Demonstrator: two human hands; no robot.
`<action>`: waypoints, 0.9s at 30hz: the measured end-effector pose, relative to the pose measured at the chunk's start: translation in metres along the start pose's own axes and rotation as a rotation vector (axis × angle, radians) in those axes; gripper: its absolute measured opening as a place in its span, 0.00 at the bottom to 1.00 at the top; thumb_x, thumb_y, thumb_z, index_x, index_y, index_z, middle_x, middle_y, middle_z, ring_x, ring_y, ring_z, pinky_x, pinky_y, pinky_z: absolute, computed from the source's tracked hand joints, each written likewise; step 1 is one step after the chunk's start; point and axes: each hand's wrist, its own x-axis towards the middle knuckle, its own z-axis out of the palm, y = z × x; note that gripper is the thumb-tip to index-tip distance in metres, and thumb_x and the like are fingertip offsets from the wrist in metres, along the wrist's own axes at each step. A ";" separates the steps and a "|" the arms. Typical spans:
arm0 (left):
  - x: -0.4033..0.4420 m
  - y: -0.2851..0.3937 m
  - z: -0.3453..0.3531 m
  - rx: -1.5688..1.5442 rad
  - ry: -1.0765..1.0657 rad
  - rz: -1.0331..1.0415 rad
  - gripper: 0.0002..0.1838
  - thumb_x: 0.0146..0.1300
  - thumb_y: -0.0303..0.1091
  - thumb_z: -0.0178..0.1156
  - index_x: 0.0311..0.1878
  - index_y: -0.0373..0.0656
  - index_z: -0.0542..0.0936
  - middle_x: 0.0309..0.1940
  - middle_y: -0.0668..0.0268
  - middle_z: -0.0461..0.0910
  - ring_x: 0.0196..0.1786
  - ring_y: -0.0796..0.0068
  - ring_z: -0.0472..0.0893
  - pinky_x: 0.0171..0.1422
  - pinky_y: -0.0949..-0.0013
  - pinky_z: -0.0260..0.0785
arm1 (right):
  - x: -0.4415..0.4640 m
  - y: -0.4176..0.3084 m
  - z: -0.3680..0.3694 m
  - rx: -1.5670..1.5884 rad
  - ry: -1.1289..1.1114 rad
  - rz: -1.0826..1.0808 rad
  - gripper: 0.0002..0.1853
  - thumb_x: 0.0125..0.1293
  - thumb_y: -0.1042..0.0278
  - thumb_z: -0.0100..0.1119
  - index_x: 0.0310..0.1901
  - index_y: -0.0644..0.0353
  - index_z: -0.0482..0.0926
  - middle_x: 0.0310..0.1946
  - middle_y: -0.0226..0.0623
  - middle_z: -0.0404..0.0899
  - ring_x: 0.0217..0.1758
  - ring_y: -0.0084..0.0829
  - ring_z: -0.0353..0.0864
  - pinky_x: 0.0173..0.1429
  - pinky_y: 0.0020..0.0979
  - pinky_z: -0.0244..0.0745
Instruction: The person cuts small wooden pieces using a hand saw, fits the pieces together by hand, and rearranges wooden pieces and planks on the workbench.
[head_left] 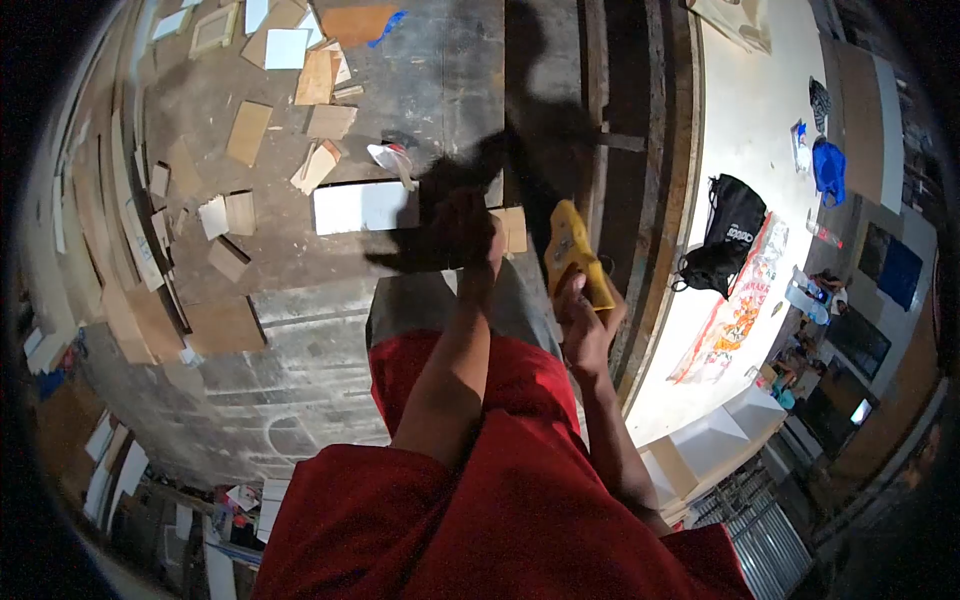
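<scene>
In my right hand [588, 325] is a long yellow object [572, 240] with dark spots along its face. My fingers are closed around its lower end and the thumb lies on top; I cannot make out its exact kind. My left hand [482, 235] reaches forward over the work surface. Deep shadow covers most of it, so its fingers and anything in them are hidden. Close by its right side lies a small tan wood piece [514, 229]. To its left is a white rectangular board [362, 208], partly shaded.
Several wood offcuts [248, 133] lie scattered at the upper left, near a white-and-red item [392, 158]. Long strips [130, 210] line the left edge. On the right, a pale panel [690, 330] carries a black drawstring bag [735, 225] and a printed plastic sack [745, 310]. People [805, 365] are farther right.
</scene>
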 end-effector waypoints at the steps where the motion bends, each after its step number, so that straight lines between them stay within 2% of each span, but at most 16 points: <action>1: -0.004 0.000 0.003 0.020 0.008 -0.006 0.23 0.49 0.28 0.67 0.52 0.47 0.78 0.50 0.56 0.75 0.57 0.49 0.74 0.64 0.47 0.66 | 0.002 0.000 0.007 0.056 0.119 -0.112 0.07 0.78 0.67 0.58 0.40 0.58 0.76 0.26 0.19 0.70 0.24 0.12 0.65 0.28 0.20 0.58; 4: -0.006 -0.003 0.011 0.089 0.039 -0.012 0.22 0.49 0.28 0.66 0.50 0.48 0.80 0.49 0.58 0.74 0.55 0.51 0.73 0.62 0.48 0.64 | 0.016 -0.004 -0.019 -0.003 0.038 -0.146 0.13 0.76 0.60 0.64 0.44 0.64 0.80 0.26 0.20 0.73 0.25 0.14 0.69 0.29 0.21 0.60; 5: -0.005 -0.003 0.014 0.092 0.038 -0.007 0.22 0.49 0.28 0.66 0.50 0.48 0.80 0.49 0.58 0.74 0.55 0.51 0.73 0.62 0.48 0.64 | 0.026 0.002 -0.026 -0.038 0.035 -0.103 0.11 0.75 0.65 0.64 0.46 0.66 0.80 0.28 0.25 0.77 0.29 0.18 0.74 0.34 0.23 0.68; 6: -0.005 -0.003 0.019 0.054 0.114 -0.012 0.21 0.48 0.27 0.66 0.49 0.49 0.80 0.48 0.59 0.74 0.54 0.52 0.73 0.61 0.49 0.62 | 0.038 0.019 -0.030 -0.032 0.037 -0.102 0.11 0.75 0.65 0.64 0.46 0.66 0.80 0.28 0.25 0.77 0.29 0.18 0.74 0.34 0.23 0.68; 8: -0.007 -0.004 0.023 0.017 0.187 -0.007 0.20 0.48 0.27 0.66 0.47 0.50 0.80 0.47 0.60 0.73 0.52 0.53 0.72 0.59 0.50 0.60 | 0.064 0.072 -0.036 -0.096 0.019 -0.211 0.11 0.73 0.70 0.65 0.49 0.69 0.81 0.34 0.33 0.84 0.37 0.24 0.83 0.45 0.28 0.77; 9: -0.007 -0.004 0.024 0.038 0.168 -0.022 0.18 0.50 0.29 0.66 0.47 0.52 0.80 0.47 0.61 0.72 0.53 0.53 0.71 0.58 0.50 0.57 | 0.075 0.098 -0.033 -0.094 0.034 -0.264 0.07 0.75 0.67 0.65 0.43 0.61 0.82 0.30 0.22 0.80 0.25 0.11 0.68 0.28 0.22 0.62; 10: -0.007 -0.004 0.024 0.059 0.149 -0.036 0.16 0.52 0.32 0.67 0.46 0.54 0.80 0.46 0.61 0.71 0.54 0.53 0.70 0.57 0.51 0.55 | 0.076 0.107 -0.029 -0.108 0.017 -0.180 0.08 0.73 0.68 0.67 0.43 0.64 0.83 0.33 0.26 0.82 0.29 0.15 0.72 0.34 0.24 0.66; 11: -0.006 -0.003 0.024 0.005 0.172 -0.038 0.21 0.47 0.23 0.64 0.46 0.53 0.79 0.46 0.62 0.71 0.53 0.53 0.70 0.55 0.50 0.54 | 0.078 0.115 -0.026 -0.123 -0.001 -0.096 0.09 0.70 0.69 0.70 0.44 0.67 0.84 0.35 0.30 0.84 0.34 0.19 0.77 0.40 0.27 0.70; 12: -0.005 -0.003 0.024 0.010 0.169 -0.030 0.21 0.47 0.23 0.64 0.46 0.53 0.79 0.46 0.62 0.71 0.53 0.53 0.70 0.55 0.50 0.54 | 0.079 0.125 -0.022 -0.152 0.007 0.017 0.11 0.68 0.72 0.72 0.45 0.71 0.84 0.42 0.39 0.89 0.45 0.27 0.87 0.53 0.31 0.78; 16: -0.006 -0.002 0.021 0.025 0.155 0.017 0.19 0.50 0.23 0.64 0.46 0.53 0.80 0.45 0.64 0.72 0.53 0.54 0.71 0.55 0.51 0.56 | 0.087 0.159 -0.008 -0.178 -0.006 0.187 0.12 0.67 0.69 0.74 0.44 0.69 0.86 0.37 0.34 0.88 0.40 0.23 0.83 0.48 0.29 0.76; 18: -0.007 -0.005 0.022 0.003 0.127 0.046 0.19 0.50 0.23 0.65 0.46 0.53 0.80 0.45 0.64 0.73 0.52 0.55 0.71 0.55 0.51 0.57 | 0.093 0.171 0.006 0.038 0.073 0.028 0.11 0.67 0.65 0.77 0.41 0.63 0.86 0.26 0.21 0.77 0.24 0.15 0.69 0.26 0.26 0.63; 20: -0.009 -0.012 0.025 -0.007 0.017 0.358 0.19 0.54 0.25 0.66 0.50 0.53 0.82 0.48 0.66 0.76 0.53 0.57 0.73 0.56 0.52 0.59 | 0.101 0.179 0.003 -0.018 0.087 -0.023 0.10 0.66 0.67 0.77 0.41 0.63 0.86 0.26 0.22 0.78 0.25 0.16 0.71 0.27 0.26 0.64; 21: -0.010 -0.012 0.017 0.122 -0.020 0.442 0.17 0.56 0.31 0.66 0.51 0.51 0.84 0.47 0.68 0.77 0.51 0.63 0.75 0.54 0.55 0.62 | 0.105 0.177 0.003 -0.008 0.050 0.007 0.10 0.66 0.68 0.76 0.42 0.64 0.86 0.27 0.23 0.78 0.25 0.17 0.71 0.27 0.27 0.64; 22: -0.010 -0.012 0.011 0.127 -0.016 0.451 0.17 0.56 0.31 0.66 0.51 0.51 0.84 0.47 0.68 0.77 0.51 0.63 0.75 0.54 0.55 0.62 | 0.110 0.175 0.005 0.003 0.011 0.035 0.10 0.66 0.69 0.76 0.43 0.65 0.86 0.27 0.23 0.79 0.25 0.17 0.72 0.28 0.27 0.65; 25: -0.012 -0.016 -0.011 0.088 -0.146 0.337 0.23 0.67 0.39 0.63 0.65 0.50 0.80 0.53 0.63 0.75 0.55 0.57 0.75 0.58 0.50 0.67 | 0.110 0.155 0.015 -0.027 -0.006 -0.059 0.09 0.67 0.73 0.73 0.45 0.67 0.85 0.30 0.25 0.81 0.28 0.18 0.75 0.30 0.27 0.69; 27: -0.012 -0.023 -0.020 0.016 -0.225 0.282 0.24 0.68 0.40 0.63 0.67 0.51 0.78 0.55 0.61 0.74 0.56 0.55 0.75 0.58 0.49 0.68 | 0.120 0.164 0.019 0.044 -0.049 -0.120 0.09 0.67 0.75 0.71 0.46 0.68 0.85 0.33 0.27 0.83 0.32 0.19 0.78 0.34 0.26 0.72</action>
